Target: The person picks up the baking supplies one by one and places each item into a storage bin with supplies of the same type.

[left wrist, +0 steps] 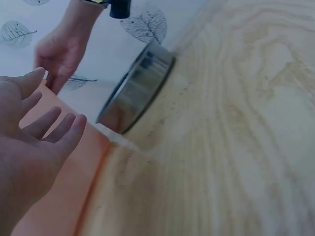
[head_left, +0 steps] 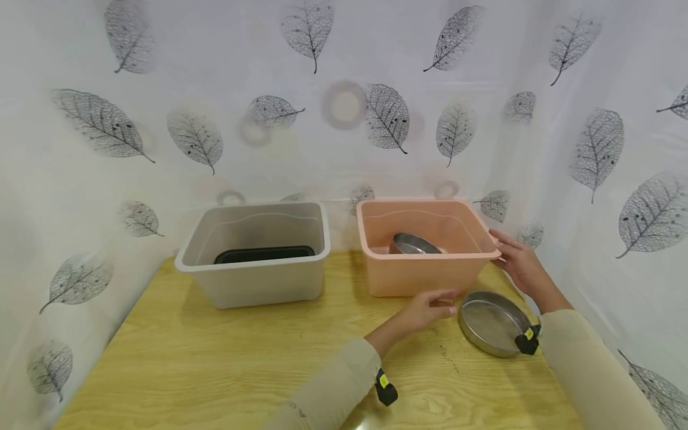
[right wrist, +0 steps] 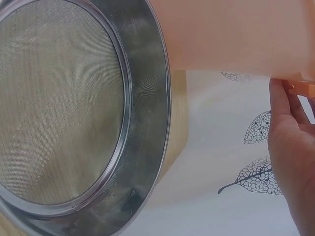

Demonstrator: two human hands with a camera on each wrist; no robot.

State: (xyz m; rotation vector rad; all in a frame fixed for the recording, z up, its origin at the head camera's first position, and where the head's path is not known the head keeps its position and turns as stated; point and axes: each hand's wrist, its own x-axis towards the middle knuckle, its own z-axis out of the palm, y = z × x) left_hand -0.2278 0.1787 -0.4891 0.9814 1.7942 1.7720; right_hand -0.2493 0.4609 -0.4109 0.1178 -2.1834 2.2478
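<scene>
My right hand (head_left: 518,263) holds the right end of the pink plastic bin (head_left: 424,280), its fingers at the rim. In the right wrist view, the fingers (right wrist: 279,101) lie around the orange rim piece. My left hand (head_left: 421,313) hovers close to the bin's front wall with relaxed, spread fingers, nothing in it. A round metal sieve (head_left: 491,322) with a fine mesh bottom rests on the table between my hands and right of the bin's front. Inside the bin sits another round metal pan or sieve (head_left: 411,243), partly hidden by the front rim.
A beige plastic bin (head_left: 258,286) stands to the left, holding a dark tray-like thing (head_left: 263,254). Both bins stand on a wood-grain table (head_left: 215,370). White sheeting with leaf prints (head_left: 344,167) hangs behind and at the sides, close by my right hand.
</scene>
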